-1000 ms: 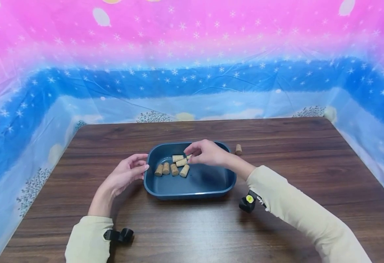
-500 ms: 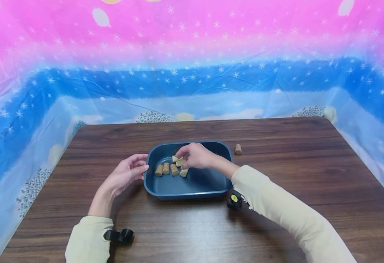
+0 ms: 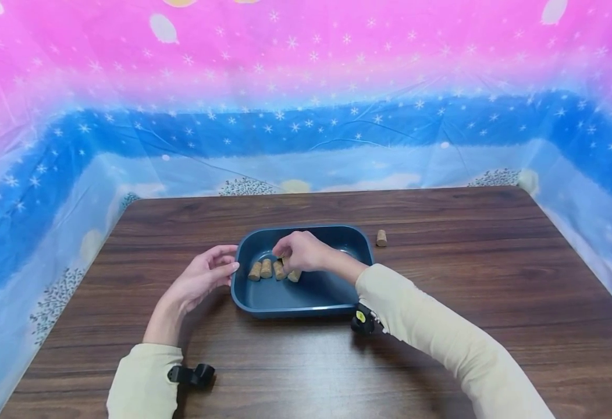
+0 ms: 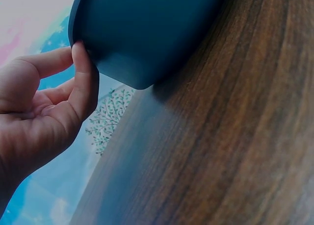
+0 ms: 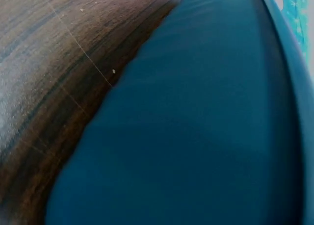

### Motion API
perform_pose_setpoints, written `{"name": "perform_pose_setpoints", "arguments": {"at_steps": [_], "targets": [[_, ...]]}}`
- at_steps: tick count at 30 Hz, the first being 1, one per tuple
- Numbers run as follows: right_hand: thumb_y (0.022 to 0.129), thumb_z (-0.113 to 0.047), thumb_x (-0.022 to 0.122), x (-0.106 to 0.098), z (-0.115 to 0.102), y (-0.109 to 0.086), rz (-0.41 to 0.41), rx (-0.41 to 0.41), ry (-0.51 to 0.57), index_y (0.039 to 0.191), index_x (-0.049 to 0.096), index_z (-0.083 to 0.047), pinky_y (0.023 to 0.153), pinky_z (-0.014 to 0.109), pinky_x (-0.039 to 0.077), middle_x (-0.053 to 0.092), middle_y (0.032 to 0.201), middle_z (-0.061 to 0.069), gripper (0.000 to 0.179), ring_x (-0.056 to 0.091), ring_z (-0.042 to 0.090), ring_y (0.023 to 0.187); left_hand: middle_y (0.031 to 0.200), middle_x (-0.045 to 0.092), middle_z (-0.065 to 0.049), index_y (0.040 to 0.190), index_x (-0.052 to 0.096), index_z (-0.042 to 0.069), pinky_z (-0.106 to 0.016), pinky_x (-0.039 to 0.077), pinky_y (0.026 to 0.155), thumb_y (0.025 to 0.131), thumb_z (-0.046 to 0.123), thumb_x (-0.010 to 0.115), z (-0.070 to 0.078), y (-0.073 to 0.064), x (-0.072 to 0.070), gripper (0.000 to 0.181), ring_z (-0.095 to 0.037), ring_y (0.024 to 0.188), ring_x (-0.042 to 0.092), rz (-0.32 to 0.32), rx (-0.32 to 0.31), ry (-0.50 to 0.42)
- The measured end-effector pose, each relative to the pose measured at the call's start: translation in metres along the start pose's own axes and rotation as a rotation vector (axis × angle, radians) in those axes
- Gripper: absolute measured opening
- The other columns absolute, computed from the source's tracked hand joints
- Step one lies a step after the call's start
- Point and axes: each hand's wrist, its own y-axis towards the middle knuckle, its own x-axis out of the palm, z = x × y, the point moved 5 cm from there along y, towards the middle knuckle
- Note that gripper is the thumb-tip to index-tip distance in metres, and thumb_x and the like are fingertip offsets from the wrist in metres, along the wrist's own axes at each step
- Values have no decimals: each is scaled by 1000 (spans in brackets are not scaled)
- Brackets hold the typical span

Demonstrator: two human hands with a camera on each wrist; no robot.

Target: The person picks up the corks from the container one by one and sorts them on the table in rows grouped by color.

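Note:
A dark blue oblong tray [image 3: 316, 294] stands on the wooden table with several corks [image 3: 266, 268] in its left half. My left hand [image 3: 206, 274] holds the tray's left end, thumb and finger pinching the rim [image 4: 72, 24] in the left wrist view. Inside the tray, my right hand [image 3: 306, 252] has its fingertips curled about a cork [image 3: 285, 261], which they mostly hide. More corks lie just in front of and beneath these fingers. In the right wrist view only the tray's outer wall [image 5: 196, 112] shows; the hand is out of sight there.
A single cork [image 3: 381, 238] stands upright on the table [image 3: 442, 244] beyond the tray's right end. A snowflake-patterned cloth [image 3: 306, 122] hangs behind the table and along both sides.
My right hand has moved left and slightly lower within the tray, covering the corks at the back. The left hand and the tray have stayed in place.

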Motion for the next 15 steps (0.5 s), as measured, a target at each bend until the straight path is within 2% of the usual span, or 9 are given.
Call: {"name": "perform_pose_setpoints", "arguments": {"at_steps": [15], "targets": [[81,-4,76,10,3,4,4,1,-62,119,67,-4,84,27,51,68,113,7,39,61,18,103,114,51,-21,143,32,-7,-27,53,78,99,10,55,1,0,1,53,-14,87,59,1,-13,-2]]}}
